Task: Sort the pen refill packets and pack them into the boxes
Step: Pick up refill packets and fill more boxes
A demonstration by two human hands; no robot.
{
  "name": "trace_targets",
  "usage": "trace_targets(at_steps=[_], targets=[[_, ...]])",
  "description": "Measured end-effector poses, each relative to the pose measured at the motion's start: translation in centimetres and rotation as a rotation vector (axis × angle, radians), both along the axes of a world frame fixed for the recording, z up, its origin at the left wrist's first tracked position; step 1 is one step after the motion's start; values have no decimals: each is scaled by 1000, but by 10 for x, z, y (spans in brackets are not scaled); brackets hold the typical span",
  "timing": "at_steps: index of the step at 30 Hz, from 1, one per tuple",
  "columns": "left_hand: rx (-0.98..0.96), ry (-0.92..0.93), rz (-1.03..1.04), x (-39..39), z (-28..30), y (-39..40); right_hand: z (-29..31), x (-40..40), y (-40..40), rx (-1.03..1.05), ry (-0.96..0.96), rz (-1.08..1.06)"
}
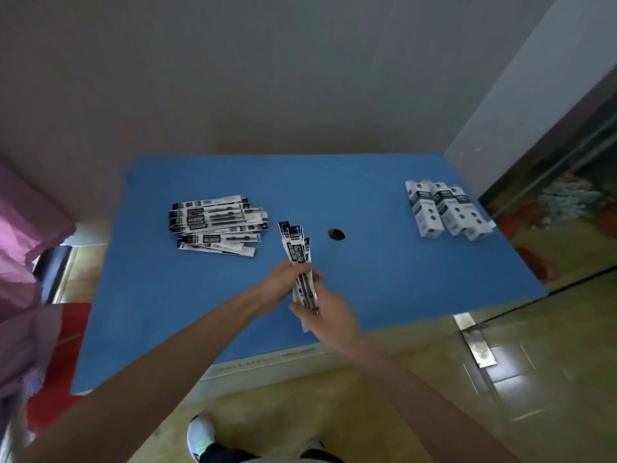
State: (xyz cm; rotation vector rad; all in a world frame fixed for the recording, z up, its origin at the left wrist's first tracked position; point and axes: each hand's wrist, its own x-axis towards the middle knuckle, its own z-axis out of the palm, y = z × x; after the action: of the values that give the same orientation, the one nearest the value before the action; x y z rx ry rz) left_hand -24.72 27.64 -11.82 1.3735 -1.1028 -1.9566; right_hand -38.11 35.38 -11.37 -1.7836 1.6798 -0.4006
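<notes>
Over the blue table (384, 279), both hands' grips closed on black-and-white refill packets (295, 248)

Print on boxes (447, 208) too blurred

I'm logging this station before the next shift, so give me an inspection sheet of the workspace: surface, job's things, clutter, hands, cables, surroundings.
Surface: blue tabletop, with a small round hole near its middle.
Job's things: loose pile of refill packets lying flat at left; white boxes side by side at far right; a held bundle of packets at centre.
Clutter: nothing seen.
Hands: left hand and right hand both grip the held bundle, above the table.
Cables: nothing seen.
Surroundings: grey wall behind; pink fabric at left; glossy tiled floor; the person's shoes below.
</notes>
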Motion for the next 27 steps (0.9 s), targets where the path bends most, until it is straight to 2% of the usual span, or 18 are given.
trace_targets(at_steps=[3, 5, 8, 12, 18, 22, 27], targets=[[-17, 15, 3, -40, 5, 6, 6, -46, 10, -41, 49, -43], [-61, -10, -22, -65, 9, 7, 4, -82, 12, -73, 28, -170], [-110, -36, -145, -100, 20, 10, 1, -142, 7, -137, -110, -365], [-197, -79, -271, -149, 31, 15, 20, -205, -2, -182, -349, -511], [-261, -112, -433, -214, 44, 17, 37, -267, -22, -124, -440, -508], [-263, -134, -506, -253, 41, 7, 27, -305, -32, -79, -589, -581], [-112, -172, -483, -313, 25, -17, 5, -360, -50, -97, -611, -695]])
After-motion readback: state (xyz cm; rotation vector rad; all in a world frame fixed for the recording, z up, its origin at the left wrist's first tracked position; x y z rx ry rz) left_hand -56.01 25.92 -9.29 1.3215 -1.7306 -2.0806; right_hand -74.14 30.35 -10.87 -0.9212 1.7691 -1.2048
